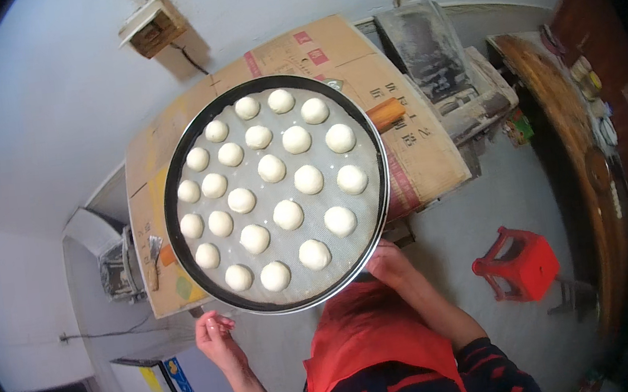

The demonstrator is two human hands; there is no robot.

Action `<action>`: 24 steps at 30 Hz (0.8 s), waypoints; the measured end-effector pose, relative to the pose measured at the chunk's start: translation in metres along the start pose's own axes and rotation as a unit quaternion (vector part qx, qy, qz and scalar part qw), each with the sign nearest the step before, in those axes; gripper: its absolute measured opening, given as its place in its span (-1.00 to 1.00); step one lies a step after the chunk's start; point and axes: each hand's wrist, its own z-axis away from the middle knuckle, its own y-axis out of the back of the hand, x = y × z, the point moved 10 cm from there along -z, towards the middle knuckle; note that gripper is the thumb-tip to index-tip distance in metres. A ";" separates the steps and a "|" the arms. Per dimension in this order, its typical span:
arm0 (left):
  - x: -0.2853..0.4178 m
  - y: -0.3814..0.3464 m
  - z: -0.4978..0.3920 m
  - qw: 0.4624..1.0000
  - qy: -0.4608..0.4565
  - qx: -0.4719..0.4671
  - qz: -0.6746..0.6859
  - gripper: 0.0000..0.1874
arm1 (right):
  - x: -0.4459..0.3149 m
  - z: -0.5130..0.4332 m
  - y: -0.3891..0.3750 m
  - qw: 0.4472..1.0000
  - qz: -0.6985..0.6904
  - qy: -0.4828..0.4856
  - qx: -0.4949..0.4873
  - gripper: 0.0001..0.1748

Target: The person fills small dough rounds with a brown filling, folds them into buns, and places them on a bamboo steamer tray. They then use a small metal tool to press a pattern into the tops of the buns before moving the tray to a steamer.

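Observation:
A round dark-rimmed tray (384, 211) lined with pale mesh carries rows of white dough balls (271, 168). My right hand (388, 262) grips the tray's near right rim, its fingers partly hidden under the edge. Just outside the near left rim, my left hand (215, 330) has loosely curled fingers. It appears apart from the tray, and nothing shows clearly in it. Wooden ends, likely of a rolling pin (388, 114), stick out on both sides beneath the tray; the middle is hidden. Whether the tray rests on it, I cannot tell.
Flattened cardboard (432, 165) covers the table under the tray. A scraper or brush (153, 263) lies on its left side. Flour-dusted equipment (425, 50) stands at the back right. A red plastic stool (522, 265) and a long wooden bench (567, 126) are right; a white cabinet (208, 388) is near left.

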 end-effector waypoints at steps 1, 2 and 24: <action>0.001 0.008 -0.012 1.000 -0.004 0.020 0.001 -0.78 | 0.002 0.006 -0.001 0.997 0.070 -0.022 0.031 -0.76; 0.000 0.016 -0.026 0.999 -0.008 0.039 0.002 -0.77 | 0.000 0.015 -0.006 0.988 0.142 -0.042 0.042 -0.73; -0.060 0.021 -0.177 0.988 0.051 -0.142 0.008 -0.25 | -0.256 -0.051 -0.136 0.869 0.310 0.380 0.072 -0.06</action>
